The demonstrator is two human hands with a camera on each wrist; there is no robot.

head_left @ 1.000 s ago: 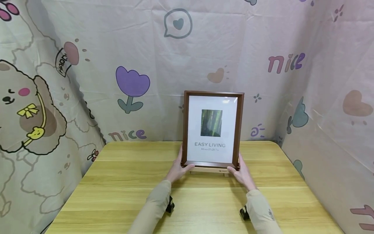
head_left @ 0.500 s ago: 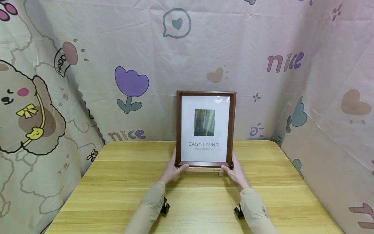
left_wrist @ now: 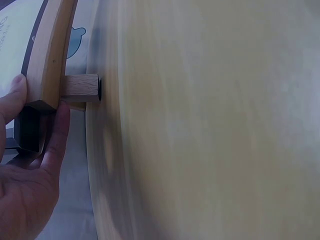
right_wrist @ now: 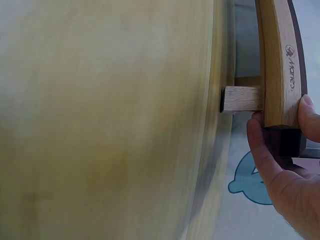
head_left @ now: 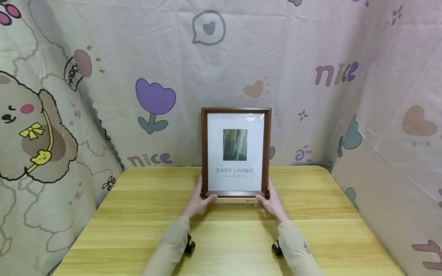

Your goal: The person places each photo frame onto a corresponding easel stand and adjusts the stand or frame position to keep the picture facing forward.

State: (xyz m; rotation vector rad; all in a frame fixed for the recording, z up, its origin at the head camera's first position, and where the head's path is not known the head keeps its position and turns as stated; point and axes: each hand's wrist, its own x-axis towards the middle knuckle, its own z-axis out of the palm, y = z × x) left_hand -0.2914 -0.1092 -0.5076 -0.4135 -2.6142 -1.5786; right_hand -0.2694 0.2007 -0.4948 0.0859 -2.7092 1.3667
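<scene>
A brown picture frame (head_left: 205,153) stands upright, leaning slightly back, on a small light-wood tabletop easel (head_left: 235,200). Inside it is a white sheet with a green bamboo picture and the words "EASY LIVING". My left hand (head_left: 197,199) grips its lower left corner together with the easel's ledge (left_wrist: 47,65), thumb in front and fingers behind. At the lower right corner my right hand (head_left: 274,201) holds on likewise, its thumb at the front of the ledge (right_wrist: 279,75). A short easel foot (right_wrist: 242,98) juts out below. The frame hides most of the easel.
The light wooden table (head_left: 138,230) reaches back to a hanging cloth (head_left: 221,69) printed with cartoon shapes. More cloth hangs at the left and right sides. Black wrist cameras (head_left: 189,245) sit under the sleeves.
Both hands have moved the picture frame and its easel to the left along the table, keeping their grip on the lower corners. The frame stays upright.
</scene>
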